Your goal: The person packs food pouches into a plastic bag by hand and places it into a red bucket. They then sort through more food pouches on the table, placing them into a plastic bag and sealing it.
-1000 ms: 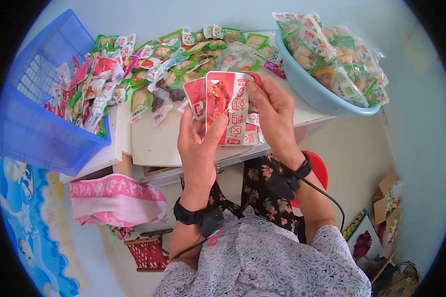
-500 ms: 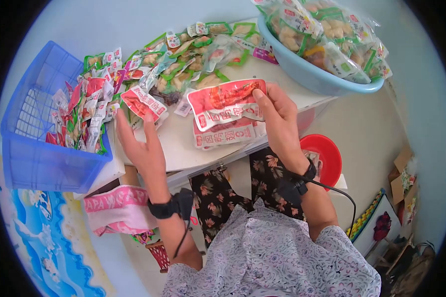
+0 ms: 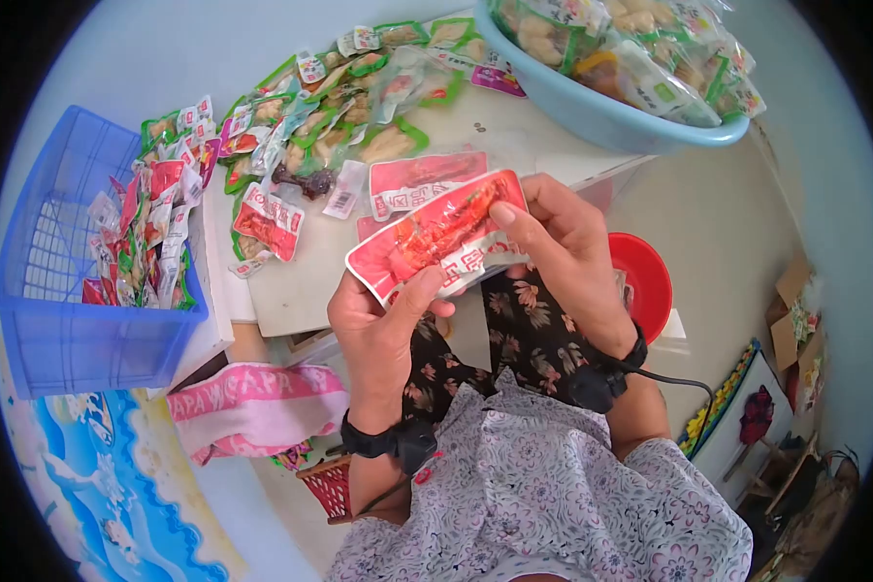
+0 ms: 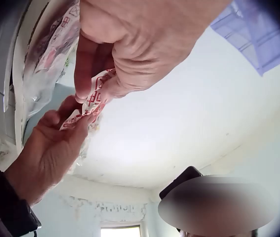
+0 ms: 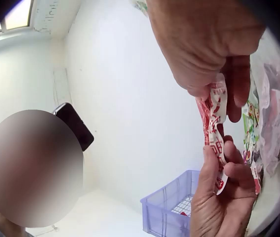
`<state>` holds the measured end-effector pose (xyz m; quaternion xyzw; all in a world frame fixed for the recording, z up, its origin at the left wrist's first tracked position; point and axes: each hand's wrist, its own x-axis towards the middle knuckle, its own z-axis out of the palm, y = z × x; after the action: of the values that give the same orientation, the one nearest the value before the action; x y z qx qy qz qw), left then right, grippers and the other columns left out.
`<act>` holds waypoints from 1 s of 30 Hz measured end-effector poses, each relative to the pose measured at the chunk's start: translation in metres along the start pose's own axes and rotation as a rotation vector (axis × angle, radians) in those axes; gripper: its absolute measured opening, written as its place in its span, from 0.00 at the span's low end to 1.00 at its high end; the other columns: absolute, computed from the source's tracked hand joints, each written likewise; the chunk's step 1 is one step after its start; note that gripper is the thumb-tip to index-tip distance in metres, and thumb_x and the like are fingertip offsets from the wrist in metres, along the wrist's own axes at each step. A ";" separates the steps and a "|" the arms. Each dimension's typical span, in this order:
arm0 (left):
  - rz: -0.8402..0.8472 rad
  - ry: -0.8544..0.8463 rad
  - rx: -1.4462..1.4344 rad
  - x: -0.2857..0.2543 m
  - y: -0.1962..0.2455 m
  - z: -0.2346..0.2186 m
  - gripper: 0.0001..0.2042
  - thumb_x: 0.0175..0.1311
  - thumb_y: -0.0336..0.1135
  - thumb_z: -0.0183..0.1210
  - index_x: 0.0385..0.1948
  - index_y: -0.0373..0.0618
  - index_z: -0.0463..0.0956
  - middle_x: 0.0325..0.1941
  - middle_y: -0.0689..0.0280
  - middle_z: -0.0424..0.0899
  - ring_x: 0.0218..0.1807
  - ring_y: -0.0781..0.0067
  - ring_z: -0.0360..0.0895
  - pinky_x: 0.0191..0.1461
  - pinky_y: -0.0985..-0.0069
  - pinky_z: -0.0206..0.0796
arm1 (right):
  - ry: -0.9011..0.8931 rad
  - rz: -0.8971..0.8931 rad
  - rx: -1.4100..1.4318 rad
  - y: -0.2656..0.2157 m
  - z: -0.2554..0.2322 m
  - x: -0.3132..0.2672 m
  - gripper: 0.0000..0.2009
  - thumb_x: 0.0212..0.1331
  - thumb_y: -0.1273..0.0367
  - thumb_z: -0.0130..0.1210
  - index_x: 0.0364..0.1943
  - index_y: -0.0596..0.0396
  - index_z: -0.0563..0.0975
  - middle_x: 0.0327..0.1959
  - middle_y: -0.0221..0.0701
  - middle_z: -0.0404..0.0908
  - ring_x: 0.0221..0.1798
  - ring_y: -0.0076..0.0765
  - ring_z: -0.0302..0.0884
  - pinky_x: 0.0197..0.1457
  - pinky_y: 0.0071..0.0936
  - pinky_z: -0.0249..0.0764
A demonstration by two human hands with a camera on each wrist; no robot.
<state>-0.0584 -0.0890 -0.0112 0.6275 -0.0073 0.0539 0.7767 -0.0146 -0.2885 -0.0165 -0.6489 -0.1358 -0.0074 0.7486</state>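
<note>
A red-and-white snack packet (image 3: 436, 233) is stretched between both hands, tilted, above the front edge of the table. My left hand (image 3: 383, 335) pinches its lower left end, thumb on top. At the upper right end, my right hand (image 3: 572, 257) pinches it between thumb and fingers. Both wrist views show the packet edge-on, with red print on its white part. Just behind it, another red packet (image 3: 422, 175) lies on the white table, partly covered by the held one. A smaller red packet (image 3: 268, 223) lies to the left, near a heap of green-edged packets (image 3: 344, 116).
A blue plastic crate (image 3: 97, 339) with several packets stands at the left. At the back right, a light blue basin (image 3: 592, 107) is piled with bagged food. A red basin (image 3: 645, 291) sits low at the right. A pink towel (image 3: 252, 412) hangs below the crate.
The left hand let go of a packet, reached left to a smaller red packet now lying on the table, then came back and took the left end of the packet in the right hand.
</note>
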 end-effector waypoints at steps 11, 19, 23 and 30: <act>0.339 0.129 0.505 0.010 -0.017 0.019 0.19 0.67 0.26 0.67 0.58 0.38 0.77 0.52 0.61 0.85 0.44 0.76 0.80 0.46 0.75 0.73 | 0.617 0.008 0.215 0.016 -0.085 -0.045 0.08 0.76 0.67 0.56 0.46 0.59 0.78 0.39 0.33 0.88 0.32 0.26 0.87 0.29 0.19 0.79; 0.474 0.052 0.867 0.024 -0.034 0.054 0.18 0.62 0.32 0.71 0.53 0.41 0.80 0.42 0.67 0.82 0.38 0.75 0.75 0.42 0.75 0.67 | 0.738 0.054 0.256 0.043 -0.078 -0.032 0.10 0.76 0.67 0.56 0.47 0.62 0.77 0.43 0.38 0.88 0.33 0.30 0.88 0.34 0.23 0.84; 0.549 0.036 0.996 0.034 -0.036 0.071 0.19 0.59 0.36 0.74 0.49 0.41 0.80 0.37 0.67 0.79 0.36 0.71 0.72 0.41 0.72 0.66 | 0.628 0.052 0.341 0.053 -0.071 -0.029 0.10 0.76 0.67 0.55 0.47 0.62 0.77 0.43 0.38 0.88 0.32 0.30 0.88 0.32 0.22 0.83; 0.537 0.014 1.090 0.042 -0.041 0.082 0.17 0.59 0.36 0.73 0.44 0.41 0.79 0.37 0.62 0.77 0.39 0.59 0.78 0.41 0.63 0.70 | 0.492 0.117 0.287 0.041 -0.066 -0.039 0.09 0.75 0.67 0.56 0.45 0.60 0.78 0.37 0.35 0.88 0.31 0.23 0.86 0.25 0.17 0.75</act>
<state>-0.0081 -0.1747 -0.0307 0.9107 -0.1318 0.2481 0.3028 -0.0318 -0.3530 -0.0724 -0.5217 0.0878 -0.1023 0.8424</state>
